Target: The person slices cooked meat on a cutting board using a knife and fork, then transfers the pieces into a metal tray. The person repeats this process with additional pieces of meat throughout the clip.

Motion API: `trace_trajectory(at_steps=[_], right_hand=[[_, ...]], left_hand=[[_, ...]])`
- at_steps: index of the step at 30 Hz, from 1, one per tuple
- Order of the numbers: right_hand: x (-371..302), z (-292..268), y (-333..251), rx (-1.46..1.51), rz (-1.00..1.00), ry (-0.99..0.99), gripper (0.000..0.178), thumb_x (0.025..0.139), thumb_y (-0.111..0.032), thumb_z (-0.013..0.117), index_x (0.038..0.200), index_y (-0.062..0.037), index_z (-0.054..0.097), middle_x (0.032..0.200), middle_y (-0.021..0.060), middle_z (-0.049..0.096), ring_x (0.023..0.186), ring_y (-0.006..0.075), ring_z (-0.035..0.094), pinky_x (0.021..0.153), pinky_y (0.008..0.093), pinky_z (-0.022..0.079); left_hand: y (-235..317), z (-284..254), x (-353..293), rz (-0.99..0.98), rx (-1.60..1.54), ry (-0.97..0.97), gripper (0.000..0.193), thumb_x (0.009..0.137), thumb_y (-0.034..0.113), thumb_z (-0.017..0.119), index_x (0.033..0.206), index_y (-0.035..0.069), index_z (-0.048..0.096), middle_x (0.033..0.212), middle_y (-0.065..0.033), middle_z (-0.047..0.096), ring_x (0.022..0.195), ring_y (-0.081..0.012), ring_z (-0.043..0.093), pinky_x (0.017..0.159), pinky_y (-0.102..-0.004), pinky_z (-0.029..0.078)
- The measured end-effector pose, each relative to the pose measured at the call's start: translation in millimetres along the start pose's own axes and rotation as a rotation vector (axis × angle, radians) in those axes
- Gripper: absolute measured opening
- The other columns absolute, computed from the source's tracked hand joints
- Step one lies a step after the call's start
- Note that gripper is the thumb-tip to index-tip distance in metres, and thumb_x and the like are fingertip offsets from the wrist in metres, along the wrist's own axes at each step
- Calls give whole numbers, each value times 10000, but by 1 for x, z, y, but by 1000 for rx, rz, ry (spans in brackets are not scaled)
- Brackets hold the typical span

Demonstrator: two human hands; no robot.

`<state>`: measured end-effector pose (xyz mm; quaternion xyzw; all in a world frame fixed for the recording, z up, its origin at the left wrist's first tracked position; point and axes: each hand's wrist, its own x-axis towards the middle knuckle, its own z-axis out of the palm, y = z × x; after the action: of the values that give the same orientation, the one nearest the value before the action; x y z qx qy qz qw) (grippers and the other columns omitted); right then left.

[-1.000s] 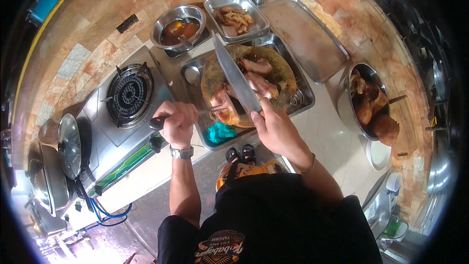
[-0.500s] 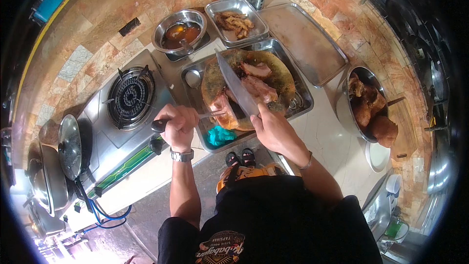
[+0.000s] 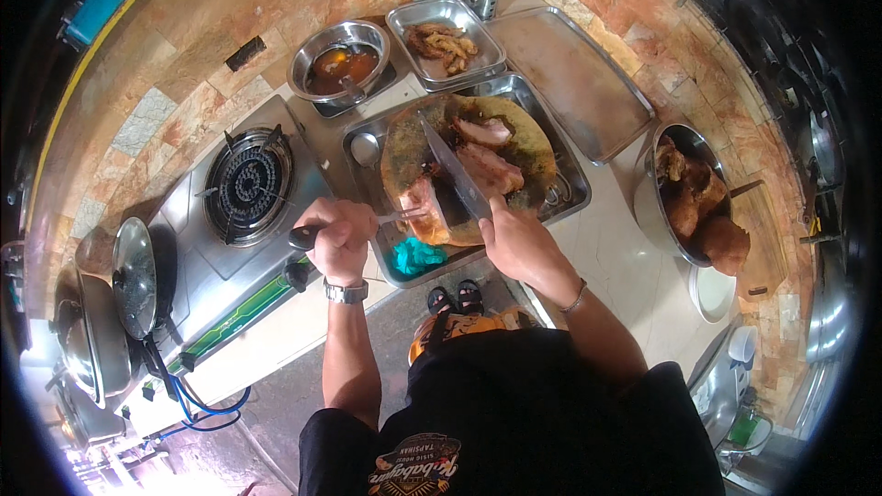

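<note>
My left hand [image 3: 335,239] is closed round the black handle of a meat fork [image 3: 393,217], its prongs against a chunk of cooked meat [image 3: 421,205]. A long kitchen knife [image 3: 452,163] is gripped in my right hand [image 3: 525,253]. Its blade slants over the round chopping board [image 3: 400,149], between that chunk and a larger piece of meat [image 3: 491,168]. Whether the edge touches meat or board, I cannot tell. Farther back on the board lies a smaller meat piece [image 3: 484,132]. A metal tray [image 3: 574,186] holds the board, a spoon [image 3: 365,149] and a crumpled teal cloth or plastic [image 3: 415,256].
Left stands a gas stove [image 3: 246,186] with a lidded pan [image 3: 134,276] beyond it. Behind the board are a bowl of brown liquid [image 3: 303,83], a tray with fried pieces [image 3: 496,53] and a flat tray [image 3: 574,83]. A pot of browned meat [image 3: 654,207] is at right.
The knife's tip has come slightly nearer and to the right, and its blade looks narrower, turned more on edge. The fork stays at the left meat chunk.
</note>
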<state>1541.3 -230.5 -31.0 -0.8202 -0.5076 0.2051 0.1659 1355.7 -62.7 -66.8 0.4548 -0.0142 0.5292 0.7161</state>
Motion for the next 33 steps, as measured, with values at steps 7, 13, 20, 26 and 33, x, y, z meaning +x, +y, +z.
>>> trace_trajectory(at_steps=[7,13,20,26,33], right_hand=[[3,-4,-17,103,-91,68,287,977,-196,483,1097,65,484,736,271,657,711,461,659,679,548,522],[8,9,-6,-8,86,-120,284,970,-204,498,1051,68,487,776,299,653,770,475,654,724,556,516],[-15,-12,0,257,-20,33,221,965,-130,544,1109,13,457,846,259,651,831,466,636,727,504,494],[-42,-14,-10,225,-104,55,194,974,-129,531,1102,-11,445,837,241,631,792,449,629,655,531,502],[-47,13,-4,68,-187,150,185,949,-105,547,1059,5,446,844,234,630,774,421,633,682,495,517]], left_hand=[[-1,2,4,-76,19,-23,197,802,78,552,676,86,400,471,-43,372,407,-161,309,436,-346,304],[8,1,0,-20,32,-24,172,792,71,555,681,80,423,471,-42,390,396,-159,298,426,-346,300],[-13,23,6,7,70,77,184,756,19,566,635,40,430,533,-63,458,437,-165,387,423,-328,328],[-21,35,11,-13,175,28,184,745,21,585,634,21,438,532,-83,479,444,-172,414,425,-322,339],[-12,42,10,-59,246,-43,170,711,13,632,645,26,476,577,-93,551,490,-211,513,467,-319,411]])
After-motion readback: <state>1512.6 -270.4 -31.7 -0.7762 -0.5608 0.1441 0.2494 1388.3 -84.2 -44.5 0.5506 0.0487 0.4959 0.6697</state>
